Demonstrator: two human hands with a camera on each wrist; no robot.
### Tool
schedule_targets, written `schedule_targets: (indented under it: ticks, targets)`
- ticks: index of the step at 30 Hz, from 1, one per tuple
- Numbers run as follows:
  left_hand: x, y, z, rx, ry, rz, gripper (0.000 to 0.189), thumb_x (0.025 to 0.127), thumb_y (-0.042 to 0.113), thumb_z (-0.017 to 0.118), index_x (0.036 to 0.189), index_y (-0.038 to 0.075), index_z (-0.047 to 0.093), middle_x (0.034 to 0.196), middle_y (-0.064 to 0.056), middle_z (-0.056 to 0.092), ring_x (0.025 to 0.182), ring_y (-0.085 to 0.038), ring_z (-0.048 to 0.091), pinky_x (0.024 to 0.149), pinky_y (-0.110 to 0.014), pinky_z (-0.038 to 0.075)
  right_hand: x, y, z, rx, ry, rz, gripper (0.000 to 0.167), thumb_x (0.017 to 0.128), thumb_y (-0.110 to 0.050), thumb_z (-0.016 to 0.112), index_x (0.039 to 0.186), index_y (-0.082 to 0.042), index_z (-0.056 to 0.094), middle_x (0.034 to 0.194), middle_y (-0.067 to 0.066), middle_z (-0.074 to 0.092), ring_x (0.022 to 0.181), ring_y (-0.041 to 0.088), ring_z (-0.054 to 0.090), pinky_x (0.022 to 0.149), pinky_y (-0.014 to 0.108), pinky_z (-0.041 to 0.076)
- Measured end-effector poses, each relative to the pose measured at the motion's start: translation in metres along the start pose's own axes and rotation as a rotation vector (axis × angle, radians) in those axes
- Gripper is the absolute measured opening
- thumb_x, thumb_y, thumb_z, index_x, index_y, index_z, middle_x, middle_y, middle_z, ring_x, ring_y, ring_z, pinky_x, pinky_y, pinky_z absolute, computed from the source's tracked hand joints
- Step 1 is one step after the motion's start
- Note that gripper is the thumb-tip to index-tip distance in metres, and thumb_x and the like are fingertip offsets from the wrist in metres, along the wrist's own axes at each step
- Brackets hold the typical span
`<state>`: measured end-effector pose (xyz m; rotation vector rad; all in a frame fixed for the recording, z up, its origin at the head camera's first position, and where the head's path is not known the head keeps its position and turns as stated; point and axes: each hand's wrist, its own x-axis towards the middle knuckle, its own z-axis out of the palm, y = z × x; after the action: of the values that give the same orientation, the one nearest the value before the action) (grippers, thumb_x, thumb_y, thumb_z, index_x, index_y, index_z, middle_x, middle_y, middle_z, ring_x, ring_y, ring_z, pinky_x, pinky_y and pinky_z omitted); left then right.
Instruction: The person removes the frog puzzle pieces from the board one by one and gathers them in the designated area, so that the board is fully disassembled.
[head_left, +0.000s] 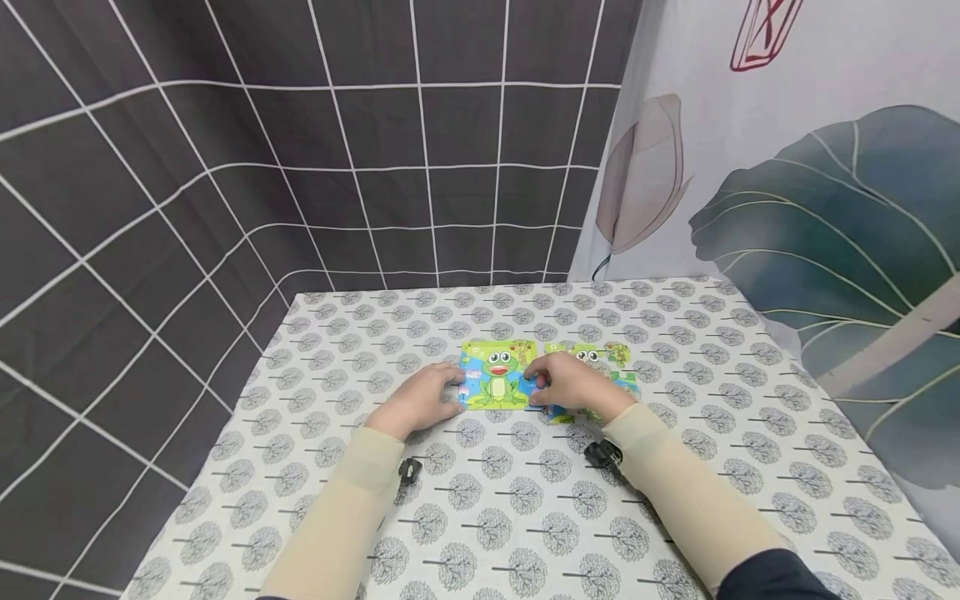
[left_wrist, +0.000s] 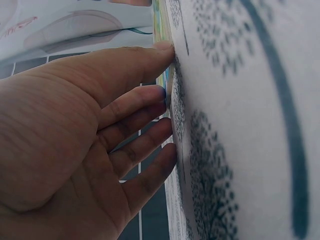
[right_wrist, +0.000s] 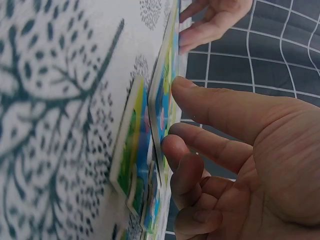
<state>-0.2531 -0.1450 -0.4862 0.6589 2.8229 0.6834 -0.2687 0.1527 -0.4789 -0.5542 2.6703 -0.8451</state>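
A frog picture card lies at mid-table, showing a green frog with a red mouth. My left hand is at its left side, fingers extended and fingertips right at the edge, as the left wrist view also shows. On the right side, my right hand has its thumb and forefinger at the card's edge, its other fingers loosely bent. Beyond and partly beneath that hand is a second frog picture, much of it hidden. In the right wrist view, flat jigsaw pieces lie beside the card, with its edge overlapping them.
The table is covered by a white cloth printed with grey trees. A dark curtain with white grid lines hangs behind and left; a pale curtain with large leaves hangs at the right. Black wrist devices sit below the forearms.
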Motion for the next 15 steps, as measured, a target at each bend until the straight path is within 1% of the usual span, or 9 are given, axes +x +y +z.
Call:
schedule_targets:
  ticks: [4, 9, 15]
  targets:
    - [0.0005, -0.0004, 0.0007, -0.003, 0.006, 0.006, 0.060, 0.090, 0.026, 0.084, 0.143, 0.010, 0.063, 0.156, -0.008, 0.052, 0.147, -0.028, 0.044, 0.125, -0.043, 0.031, 0.0007, -0.0019, 0.0015, -0.018, 0.001, 0.025, 0.049, 0.086, -0.020, 0.089, 0.130, -0.009, 0.071, 0.087, -0.001, 0.062, 0.075, 0.016, 0.055, 0.072, 0.034, 0.051]
    - [0.0013, -0.0017, 0.0019, 0.004, 0.011, 0.011, 0.060, 0.089, 0.026, 0.084, 0.143, 0.009, 0.063, 0.156, -0.008, 0.052, 0.147, -0.028, 0.045, 0.125, -0.043, 0.031, 0.0002, -0.0021, 0.0032, -0.029, 0.014, 0.034, 0.047, 0.084, -0.020, 0.090, 0.126, -0.008, 0.072, 0.084, -0.001, 0.061, 0.072, 0.016, 0.054, 0.069, 0.033, 0.051]
    - [0.0007, -0.0018, 0.0013, -0.003, 0.010, 0.010, 0.060, 0.090, 0.025, 0.084, 0.143, 0.009, 0.063, 0.155, -0.008, 0.053, 0.147, -0.027, 0.045, 0.125, -0.042, 0.031, -0.0005, -0.0038, 0.0048, -0.024, 0.022, 0.038, 0.041, 0.083, -0.019, 0.090, 0.119, -0.007, 0.075, 0.083, -0.001, 0.062, 0.069, 0.015, 0.055, 0.070, 0.033, 0.052]
